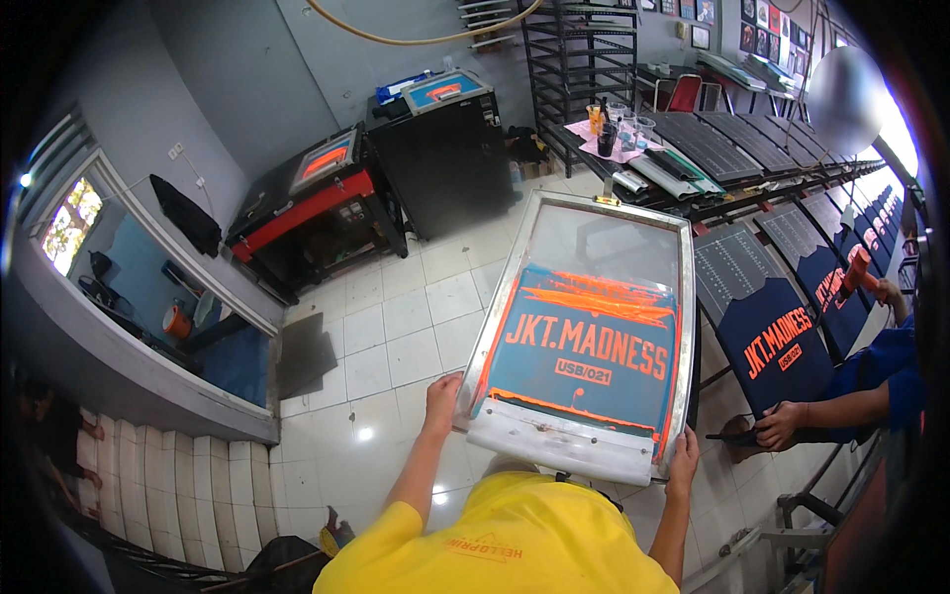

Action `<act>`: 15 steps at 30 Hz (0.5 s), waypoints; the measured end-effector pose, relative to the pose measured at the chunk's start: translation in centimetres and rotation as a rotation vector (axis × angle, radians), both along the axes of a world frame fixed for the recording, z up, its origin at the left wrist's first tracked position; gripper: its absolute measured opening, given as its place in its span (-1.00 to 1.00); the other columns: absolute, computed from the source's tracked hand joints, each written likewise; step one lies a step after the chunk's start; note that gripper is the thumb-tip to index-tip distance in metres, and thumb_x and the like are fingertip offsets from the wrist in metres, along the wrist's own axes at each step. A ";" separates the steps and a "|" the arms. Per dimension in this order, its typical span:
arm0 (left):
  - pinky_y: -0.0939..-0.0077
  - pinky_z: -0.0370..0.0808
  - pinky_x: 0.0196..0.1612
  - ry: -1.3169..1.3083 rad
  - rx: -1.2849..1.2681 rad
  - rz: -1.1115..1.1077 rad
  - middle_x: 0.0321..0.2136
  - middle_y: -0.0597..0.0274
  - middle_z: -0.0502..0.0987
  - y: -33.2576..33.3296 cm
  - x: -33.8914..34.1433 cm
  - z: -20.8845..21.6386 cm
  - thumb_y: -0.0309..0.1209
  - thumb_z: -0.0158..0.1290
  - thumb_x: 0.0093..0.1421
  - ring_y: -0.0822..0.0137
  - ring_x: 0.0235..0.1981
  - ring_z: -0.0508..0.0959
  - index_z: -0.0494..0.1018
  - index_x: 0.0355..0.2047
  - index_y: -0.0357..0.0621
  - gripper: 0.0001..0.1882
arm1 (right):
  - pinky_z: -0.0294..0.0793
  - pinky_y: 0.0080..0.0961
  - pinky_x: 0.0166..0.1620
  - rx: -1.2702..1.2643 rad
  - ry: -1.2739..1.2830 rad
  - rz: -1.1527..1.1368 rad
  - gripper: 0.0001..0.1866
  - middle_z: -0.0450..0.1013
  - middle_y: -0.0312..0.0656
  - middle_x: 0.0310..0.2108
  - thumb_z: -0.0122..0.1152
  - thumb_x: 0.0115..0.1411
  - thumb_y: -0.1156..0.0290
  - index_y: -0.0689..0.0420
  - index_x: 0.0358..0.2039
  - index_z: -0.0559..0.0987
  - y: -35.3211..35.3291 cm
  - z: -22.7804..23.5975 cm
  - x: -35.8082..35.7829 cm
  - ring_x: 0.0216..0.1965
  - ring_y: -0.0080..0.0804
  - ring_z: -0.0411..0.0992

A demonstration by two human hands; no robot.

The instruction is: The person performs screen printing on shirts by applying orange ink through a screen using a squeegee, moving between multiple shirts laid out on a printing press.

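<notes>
"Grey walls (247, 89) surround a white tiled floor (396, 366). What fills it?"

"One long black bench (732, 262) of flat grey boards along the right, partly hidden by one blurred, round, pale shape (848, 99). One flight of pale tiled steps (178, 495) lies lower left."

"And at the back?"

"Two cabinets: one plain black (445, 183), one black with a red band (307, 213), each topped by one small framed screen (327, 161). One black slatted metal rack (579, 54) stands to their right."

"Anyone else?"

"One co-worker in a blue sleeve (905, 376), one hand on an orange-red tool (857, 275), the other on a black object (747, 438) I can't make out. Nearest them lie two navy shirts (767, 342) with orange print; those beyond are too small to count."

"What blocks the middle?"

"One rectangular silver-framed printing screen (584, 337), before the person's yellow shirt (495, 540), hiding part of the floor. Orange lettering and smears mark its blue-grey mesh; one pale bar (554, 441) crosses the near end."

"Held how?"

"By two hands. The left hand (442, 398) curls round the left rim; the right hand (683, 457) is closed on the right rim, near the lower corner."

"Smallest things?"

"At least four plastic cups (607, 139) on one pink sheet (633, 154)."
</notes>
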State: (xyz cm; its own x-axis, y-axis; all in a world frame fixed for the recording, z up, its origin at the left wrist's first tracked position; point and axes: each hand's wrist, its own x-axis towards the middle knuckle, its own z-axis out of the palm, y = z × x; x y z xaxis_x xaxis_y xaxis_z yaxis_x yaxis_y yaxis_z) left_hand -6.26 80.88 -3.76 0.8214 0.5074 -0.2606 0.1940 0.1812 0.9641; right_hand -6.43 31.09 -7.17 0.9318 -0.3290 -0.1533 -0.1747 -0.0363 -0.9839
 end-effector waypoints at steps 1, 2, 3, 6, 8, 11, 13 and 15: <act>0.55 0.42 -0.04 0.001 -0.002 0.001 -0.23 0.15 0.62 0.0 0.0 0.0 -0.34 0.06 0.22 0.41 -0.19 0.55 0.56 -0.10 -0.37 -0.65 | 0.30 -0.50 0.13 -0.012 0.000 0.003 -0.61 0.44 -0.17 0.04 -0.11 0.37 0.40 0.25 0.16 0.42 0.0 0.0 0.1 0.03 -0.44 0.38; 0.55 0.42 -0.04 0.003 -0.003 0.003 -0.22 0.15 0.62 0.0 0.1 0.0 -0.34 0.06 0.22 0.41 -0.18 0.55 0.56 -0.10 -0.37 -0.65 | 0.30 -0.50 0.13 -0.025 0.000 0.007 -0.60 0.43 -0.16 0.04 -0.12 0.37 0.40 0.25 0.16 0.42 0.0 -0.1 0.1 0.04 -0.43 0.38; 0.55 0.42 -0.04 0.004 -0.005 0.004 -0.22 0.15 0.62 0.0 0.1 0.0 -0.35 0.06 0.22 0.41 -0.18 0.54 0.56 -0.10 -0.37 -0.65 | 0.31 -0.50 0.12 -0.013 -0.003 0.002 -0.61 0.44 -0.17 0.03 -0.11 0.38 0.40 0.25 0.15 0.42 0.0 -0.1 0.1 0.02 -0.44 0.38; 0.56 0.41 -0.03 -0.003 -0.007 0.008 -0.22 0.15 0.61 -0.1 0.0 -0.1 -0.35 0.06 0.22 0.41 -0.17 0.54 0.56 -0.10 -0.37 -0.66 | 0.33 -0.51 0.10 0.011 -0.007 -0.004 -0.62 0.45 -0.18 0.00 -0.10 0.39 0.39 0.25 0.14 0.44 0.2 0.2 0.1 -0.02 -0.46 0.38; 0.57 0.41 -0.03 0.005 -0.007 0.002 -0.22 0.16 0.61 -0.2 0.1 0.0 -0.36 0.06 0.22 0.41 -0.17 0.54 0.56 -0.10 -0.37 -0.66 | 0.33 -0.51 0.09 0.013 -0.007 -0.008 -0.62 0.45 -0.18 -0.01 -0.10 0.38 0.39 0.25 0.14 0.44 0.0 0.2 0.0 -0.03 -0.47 0.39; 0.57 0.41 -0.04 0.006 -0.013 0.008 -0.22 0.16 0.62 -0.2 0.1 0.0 -0.37 0.06 0.22 0.42 -0.18 0.54 0.56 -0.10 -0.36 -0.67 | 0.33 -0.52 0.09 -0.002 -0.010 -0.016 -0.62 0.45 -0.19 -0.01 -0.10 0.38 0.39 0.25 0.13 0.44 -0.2 -0.6 0.2 -0.03 -0.48 0.38; 0.57 0.41 -0.04 0.006 -0.015 0.013 -0.22 0.17 0.62 -0.2 0.0 0.1 -0.37 0.06 0.22 0.42 -0.18 0.54 0.56 -0.10 -0.36 -0.67 | 0.33 -0.52 0.09 -0.009 -0.004 -0.013 -0.62 0.45 -0.19 -0.01 -0.10 0.39 0.39 0.25 0.13 0.44 -0.1 -0.4 0.2 -0.03 -0.48 0.38; 0.57 0.41 -0.05 0.009 -0.013 0.014 -0.23 0.17 0.62 -0.2 -0.1 0.2 -0.37 0.06 0.22 0.42 -0.18 0.54 0.56 -0.10 -0.36 -0.67 | 0.32 -0.52 0.10 -0.003 -0.006 -0.012 -0.62 0.45 -0.19 -0.01 -0.10 0.39 0.39 0.25 0.13 0.44 -0.1 -0.4 0.1 -0.03 -0.48 0.38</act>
State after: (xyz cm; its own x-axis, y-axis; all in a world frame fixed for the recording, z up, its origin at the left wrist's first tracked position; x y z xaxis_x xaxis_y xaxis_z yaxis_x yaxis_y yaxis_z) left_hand -6.32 80.68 -3.58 0.8116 0.5154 -0.2750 0.2002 0.1969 0.9598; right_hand -6.33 31.04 -7.53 0.9285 -0.3410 -0.1468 -0.1695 -0.0376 -0.9848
